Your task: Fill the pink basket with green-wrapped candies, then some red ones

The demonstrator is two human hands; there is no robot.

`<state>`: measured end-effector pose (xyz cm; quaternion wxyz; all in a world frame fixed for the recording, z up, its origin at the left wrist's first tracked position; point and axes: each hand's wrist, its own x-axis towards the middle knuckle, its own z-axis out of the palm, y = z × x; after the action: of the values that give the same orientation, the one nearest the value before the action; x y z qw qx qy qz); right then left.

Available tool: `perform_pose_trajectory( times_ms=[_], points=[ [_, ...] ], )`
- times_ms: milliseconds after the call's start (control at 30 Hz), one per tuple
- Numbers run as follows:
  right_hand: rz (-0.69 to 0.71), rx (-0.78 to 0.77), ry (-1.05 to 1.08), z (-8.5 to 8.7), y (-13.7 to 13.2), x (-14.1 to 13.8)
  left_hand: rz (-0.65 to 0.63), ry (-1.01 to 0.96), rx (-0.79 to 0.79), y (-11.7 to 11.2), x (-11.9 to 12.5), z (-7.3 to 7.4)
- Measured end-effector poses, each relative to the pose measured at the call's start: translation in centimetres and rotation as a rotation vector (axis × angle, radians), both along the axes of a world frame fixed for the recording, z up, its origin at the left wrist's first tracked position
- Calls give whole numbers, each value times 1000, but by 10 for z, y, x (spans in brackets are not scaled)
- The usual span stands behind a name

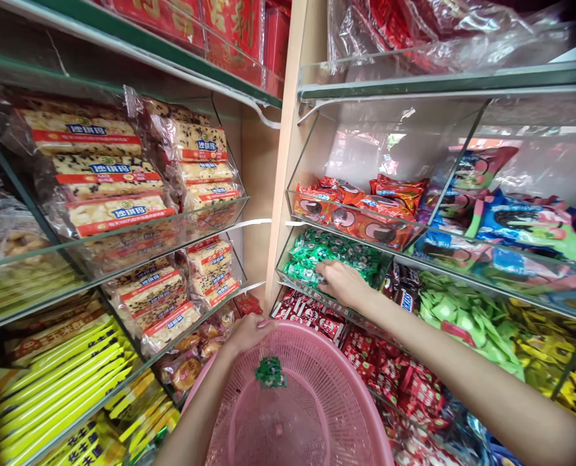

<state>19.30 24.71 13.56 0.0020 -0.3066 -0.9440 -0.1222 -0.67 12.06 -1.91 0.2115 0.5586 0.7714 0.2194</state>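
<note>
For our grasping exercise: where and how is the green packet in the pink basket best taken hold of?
Probably pinch the green packet by its edges from above: it lies flat and alone on the mesh of the pink basket, open on top.

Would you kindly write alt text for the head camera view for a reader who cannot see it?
The person's right hand reaches into a glass bin of small green wrapped sweets, while the left hand holds the rim of a round pink plastic mesh basket containing one green packet. Packaged snacks fill surrounding shelves.
</note>
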Motion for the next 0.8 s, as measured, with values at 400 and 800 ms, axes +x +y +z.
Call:
perform_pose_trajectory(
  times_ms=[400, 800],
  points=[
    [43, 73, -2, -3, 2, 3, -8, -12, 22, -1, 1, 2],
    [120, -67, 263, 29, 32, 2, -1, -20, 3, 0, 2, 6]
  ],
)
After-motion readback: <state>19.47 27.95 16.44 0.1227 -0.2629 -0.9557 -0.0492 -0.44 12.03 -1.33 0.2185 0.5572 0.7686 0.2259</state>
